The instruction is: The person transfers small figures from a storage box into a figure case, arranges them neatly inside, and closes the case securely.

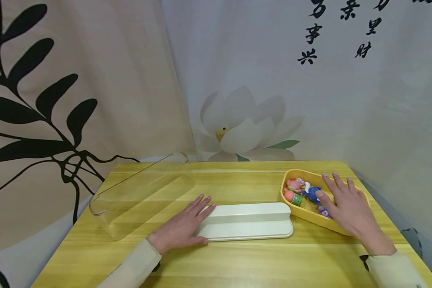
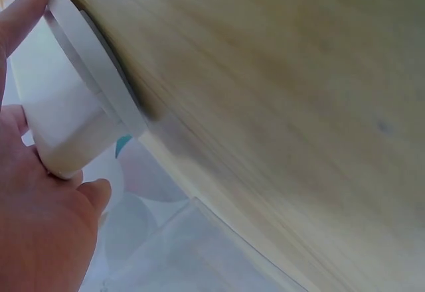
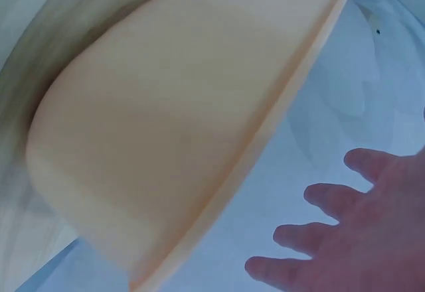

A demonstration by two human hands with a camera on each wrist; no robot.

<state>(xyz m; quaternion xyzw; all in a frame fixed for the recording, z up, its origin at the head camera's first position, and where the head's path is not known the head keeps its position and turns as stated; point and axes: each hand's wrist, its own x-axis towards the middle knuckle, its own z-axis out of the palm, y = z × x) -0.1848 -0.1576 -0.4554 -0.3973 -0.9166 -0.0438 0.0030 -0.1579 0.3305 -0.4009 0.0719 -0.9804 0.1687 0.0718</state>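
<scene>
A white stepped base [image 1: 250, 222] lies lengthwise on the wooden table, a raised ledge along its back. Across its left end rests my left hand [image 1: 181, 229], fingers extended, the thumb touching the front corner. In the left wrist view, fingers [image 2: 23, 20] lie along the base's edge. Over the yellow tray [image 1: 315, 218] hovers my right hand [image 1: 351, 210] with spread fingers, holding nothing. Inside the tray are small toy figures: a pink one [image 1: 295, 184], a red and green one [image 1: 293, 197], a blue one [image 1: 311, 194] and a purple one [image 1: 323, 212], partly hidden by my thumb.
A clear plastic cover [image 1: 144, 192] lies slantwise at the table's left side, reaching its back edge. The wooden table [image 1: 259, 264] meets a printed curtain [image 1: 248, 80] with a lotus at the back. The tray sits near the right edge.
</scene>
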